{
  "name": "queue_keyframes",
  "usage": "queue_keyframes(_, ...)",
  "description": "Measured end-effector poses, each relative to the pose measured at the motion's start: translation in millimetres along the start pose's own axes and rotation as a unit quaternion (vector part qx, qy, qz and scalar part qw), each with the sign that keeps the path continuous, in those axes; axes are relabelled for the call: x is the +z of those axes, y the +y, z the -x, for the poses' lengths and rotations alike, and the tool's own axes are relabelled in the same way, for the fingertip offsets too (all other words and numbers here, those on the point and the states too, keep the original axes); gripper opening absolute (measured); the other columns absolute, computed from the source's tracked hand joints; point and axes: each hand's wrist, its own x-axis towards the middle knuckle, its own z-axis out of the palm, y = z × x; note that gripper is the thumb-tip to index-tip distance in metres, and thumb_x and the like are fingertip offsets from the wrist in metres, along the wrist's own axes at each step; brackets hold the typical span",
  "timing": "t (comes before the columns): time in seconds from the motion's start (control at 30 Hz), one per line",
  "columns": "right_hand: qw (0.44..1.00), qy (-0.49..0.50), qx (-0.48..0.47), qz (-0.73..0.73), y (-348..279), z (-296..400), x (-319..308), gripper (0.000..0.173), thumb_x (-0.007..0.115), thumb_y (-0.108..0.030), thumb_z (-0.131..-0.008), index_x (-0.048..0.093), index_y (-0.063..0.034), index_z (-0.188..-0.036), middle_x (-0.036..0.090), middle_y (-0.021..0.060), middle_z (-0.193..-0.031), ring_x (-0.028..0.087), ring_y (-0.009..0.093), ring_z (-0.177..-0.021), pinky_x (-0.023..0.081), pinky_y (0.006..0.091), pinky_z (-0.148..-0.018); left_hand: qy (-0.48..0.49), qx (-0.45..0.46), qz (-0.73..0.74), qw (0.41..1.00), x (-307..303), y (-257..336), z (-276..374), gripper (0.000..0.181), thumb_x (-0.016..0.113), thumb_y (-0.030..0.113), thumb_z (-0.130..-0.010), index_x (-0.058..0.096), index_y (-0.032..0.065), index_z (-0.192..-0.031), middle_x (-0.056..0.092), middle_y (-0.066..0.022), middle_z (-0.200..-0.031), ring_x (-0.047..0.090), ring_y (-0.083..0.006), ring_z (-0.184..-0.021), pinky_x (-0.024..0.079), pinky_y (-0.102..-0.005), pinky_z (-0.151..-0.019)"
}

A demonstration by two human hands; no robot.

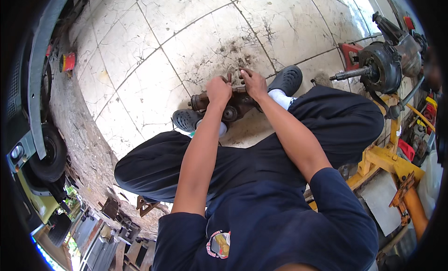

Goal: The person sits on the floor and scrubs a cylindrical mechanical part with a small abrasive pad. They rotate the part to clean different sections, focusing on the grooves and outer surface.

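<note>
A grimy, rust-brown metal housing [241,106], looking like a vehicle part, rests on the floor between my feet. One end has a cylindrical stub, and a round fitting [230,113] faces me. My left hand [218,89] is curled over its left part, fingers bent and tips hidden. Just right of it, my right hand [254,85] is over the housing's far edge, thumb and fingertips drawn close together. Whether either hand grips something small cannot be made out. Dark dirt crumbs [238,56] are scattered on the tiles beyond my fingers.
Dark clogs [287,80] flank the housing. At right stands an axle assembly with a brake drum [379,66], its shaft pointing inward, above a yellow metal frame [388,159]. A vehicle with a tire [49,152] is at left, near a red-and-yellow can [67,62].
</note>
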Motion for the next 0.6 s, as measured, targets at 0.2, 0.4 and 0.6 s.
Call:
queue_keyframes(0.2,0.999,0.004,0.028,0.027,3,-4,-2,0.043,0.054,-0.043,-0.103,0.072,-0.0125,-0.126,0.078,0.0119,-0.098,0.074,0.027,-0.088,0.055,0.0390,-0.081,-0.007,0.021,0.012,1.000,-3,-6,23,0.022,0.081,0.023,-0.081,0.078,0.0014,-0.086,0.073,-0.0236,-0.080,0.072,-0.0409,-0.082,0.056,-0.0463,-0.081)
queue_keyframes(0.4,1.000,-0.017,0.000,-0.014,9,-6,3,0.042,0.056,-0.041,-0.103,0.071,-0.0119,-0.129,0.078,0.0098,-0.097,0.074,0.021,-0.086,0.055,0.0357,-0.079,-0.006,-0.010,0.045,0.999,1,-7,5,0.024,0.080,0.024,-0.081,0.078,0.0008,-0.086,0.072,-0.0241,-0.078,0.072,-0.0410,-0.080,0.056,-0.0463,-0.079)
queue_keyframes(0.6,0.999,0.013,0.013,0.032,0,-4,0,0.043,0.056,-0.043,-0.100,0.073,-0.0099,-0.122,0.076,0.0147,-0.099,0.073,0.033,-0.097,0.054,0.0405,-0.085,0.023,-0.003,0.038,0.999,-3,-5,4,0.022,0.079,0.021,-0.082,0.078,-0.0003,-0.087,0.073,-0.0251,-0.082,0.072,-0.0415,-0.083,0.056,-0.0470,-0.081)
